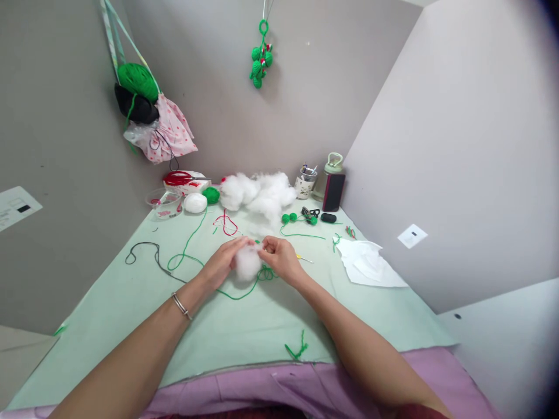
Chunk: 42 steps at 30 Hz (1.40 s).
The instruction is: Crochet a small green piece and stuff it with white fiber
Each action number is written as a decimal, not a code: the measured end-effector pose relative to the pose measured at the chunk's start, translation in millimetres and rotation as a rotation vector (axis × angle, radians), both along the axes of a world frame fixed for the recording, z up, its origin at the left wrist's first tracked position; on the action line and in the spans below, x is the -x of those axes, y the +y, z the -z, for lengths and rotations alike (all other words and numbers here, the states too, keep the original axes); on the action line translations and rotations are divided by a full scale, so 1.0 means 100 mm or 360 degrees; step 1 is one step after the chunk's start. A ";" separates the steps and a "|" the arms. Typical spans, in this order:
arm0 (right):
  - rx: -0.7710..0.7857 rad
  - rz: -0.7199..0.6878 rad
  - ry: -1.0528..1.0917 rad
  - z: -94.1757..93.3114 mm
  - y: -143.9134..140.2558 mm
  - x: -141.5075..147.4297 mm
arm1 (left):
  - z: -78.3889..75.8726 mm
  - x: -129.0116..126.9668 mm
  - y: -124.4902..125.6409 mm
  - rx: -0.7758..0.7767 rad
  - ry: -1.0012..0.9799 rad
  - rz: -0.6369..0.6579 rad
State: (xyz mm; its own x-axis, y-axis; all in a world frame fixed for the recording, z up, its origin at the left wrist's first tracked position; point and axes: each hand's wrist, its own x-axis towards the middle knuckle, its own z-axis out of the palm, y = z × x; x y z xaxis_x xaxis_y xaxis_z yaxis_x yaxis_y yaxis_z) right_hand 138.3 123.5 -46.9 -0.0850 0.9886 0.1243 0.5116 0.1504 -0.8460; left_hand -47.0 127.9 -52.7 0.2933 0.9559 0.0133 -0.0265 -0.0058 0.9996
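A loose tuft of white fibre stuffing [248,265] sits between my two hands over the middle of the table. My left hand [225,261] curls around its left side, fingers closed on it. At the upper right of the tuft, my right hand [279,256] pinches with thumb and fingers at the fluff. A small bit of green crochet [257,242] peeks out between the fingertips; most of it is hidden. Green yarn [265,273] lies in loops just under my right hand. Beside that hand rests a crochet hook with a yellow grip [299,256].
A big heap of stuffing [262,195] lies at the back, beside a green yarn ball [211,195] and a white one [195,202]. Red scissors [181,178] rest back left. A phone [334,192] leans on a bottle [321,181]. White sheets [371,265] lie right.
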 end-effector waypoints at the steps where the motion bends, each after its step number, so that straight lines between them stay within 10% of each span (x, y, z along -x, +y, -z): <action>1: -0.0003 0.0007 -0.0005 -0.01 -0.01 0.00 | -0.01 0.01 0.01 0.0018 -0.0025 0.0014; 16: 0.0109 -0.0373 0.0182 -0.14 -0.13 0.08 | 0.23 -0.02 0.11 -0.0145 0.0193 -0.0284; 29: -0.0007 0.0034 0.0162 0.01 0.01 0.04 | 0.14 -0.04 -0.01 -0.0104 0.0075 -0.0081; 42: 0.0245 -0.0272 0.0314 -0.10 -0.09 0.14 | 0.22 -0.08 0.00 -0.0218 0.0222 -0.0387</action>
State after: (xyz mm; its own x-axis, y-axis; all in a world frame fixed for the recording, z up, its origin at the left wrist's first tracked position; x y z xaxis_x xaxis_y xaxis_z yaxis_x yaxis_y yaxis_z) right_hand 124.4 114.1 -37.2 -0.2406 0.9706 0.0045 0.3133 0.0820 -0.9461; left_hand -39.2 127.8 -74.3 0.0640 0.9904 0.1228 0.1298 -0.1302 0.9829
